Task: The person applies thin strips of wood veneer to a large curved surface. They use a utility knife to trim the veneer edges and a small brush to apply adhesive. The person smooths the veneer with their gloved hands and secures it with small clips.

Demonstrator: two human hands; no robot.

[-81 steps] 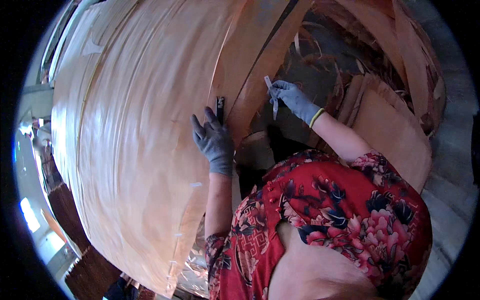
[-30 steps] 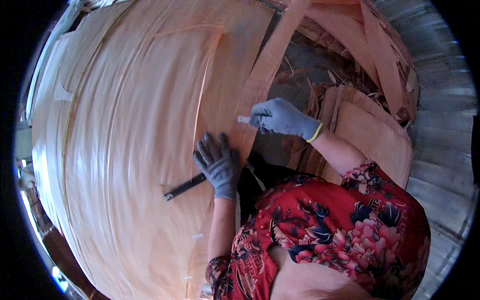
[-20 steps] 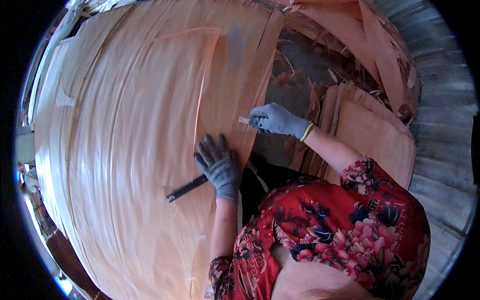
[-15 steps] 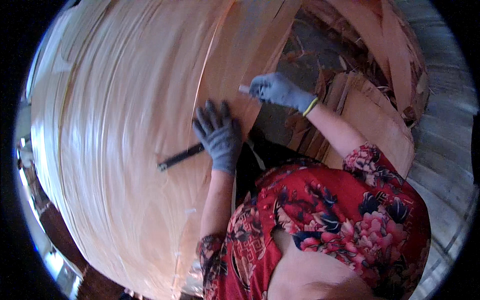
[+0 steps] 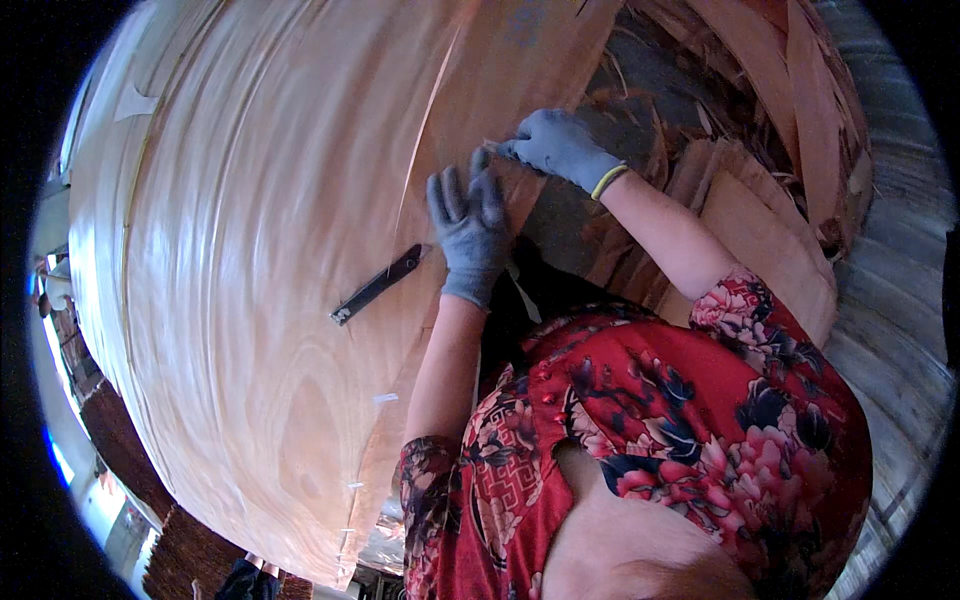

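A broad sheet of pale wood veneer [image 5: 270, 300] spreads in front of me and to my left. My left hand [image 5: 470, 228], in a grey glove, lies on it near its right side, fingers stretched and apart. Just beyond those fingertips, my gloved right hand [image 5: 562, 148] has its fingers together, pinching and pressing a small pale piece of tape at the veneer; the fingers mostly hide it. A black utility knife [image 5: 378, 286] rests on the sheet, left of my left hand and not held. A raised veneer edge [image 5: 412, 165] runs away from me beside my left fingertips.
Short white tape strips [image 5: 385, 398] sit along the veneer's near right edge. To the right are stacked veneer pieces [image 5: 765, 225], loose scraps [image 5: 700, 110] and a ridged grey floor [image 5: 905, 250]. A brown bristly stack [image 5: 185, 560] stands at the lower left.
My right hand has moved slightly away from me and brought the pale piece down to the veneer. My left hand has slid right and off the knife, which now shows fully.
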